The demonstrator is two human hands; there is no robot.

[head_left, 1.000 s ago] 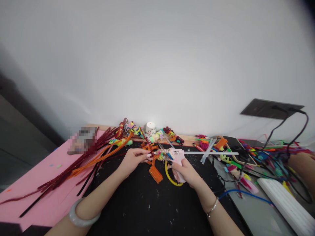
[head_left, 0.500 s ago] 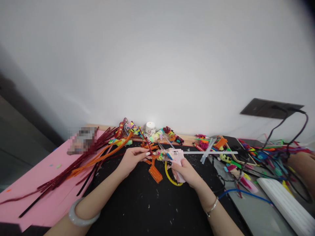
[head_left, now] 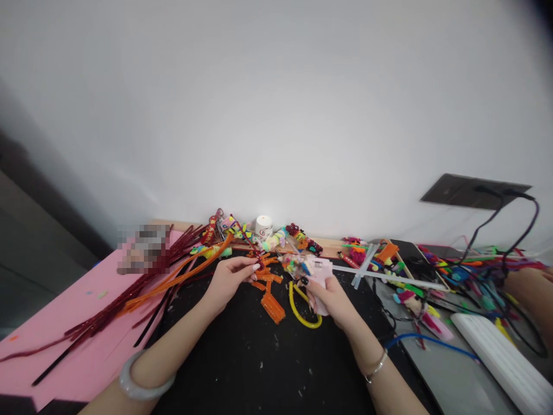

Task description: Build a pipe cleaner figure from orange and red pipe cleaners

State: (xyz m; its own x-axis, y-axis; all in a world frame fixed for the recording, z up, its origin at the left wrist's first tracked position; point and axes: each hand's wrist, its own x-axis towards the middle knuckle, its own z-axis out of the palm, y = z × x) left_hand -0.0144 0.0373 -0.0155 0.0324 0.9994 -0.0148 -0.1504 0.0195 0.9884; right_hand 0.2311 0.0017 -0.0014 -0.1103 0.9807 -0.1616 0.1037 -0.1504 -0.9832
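Note:
My left hand is closed in a pinch on a dark red pipe cleaner, its thumb and fingertips pressed together. My right hand wraps round a pale pink hot glue gun, whose decorated nozzle end points left. A long translucent glue stick sticks out behind the gun. Between the hands, orange pipe cleaner pieces lie on the black mat. Just left of the gun's grip, a yellow pipe cleaner loop rests on the mat.
Dark red pipe cleaners spread over the pink sheet at left. A white paper cup and small colourful figures line the wall. At right lie a white power strip, cables and crossed glue sticks. Another person's hand shows far right.
My right hand has drawn the glue gun slightly right, away from my left fingertips, and the glue stick tilts downward behind it. My left hand has shifted slightly left, still pinching the red pipe cleaner.

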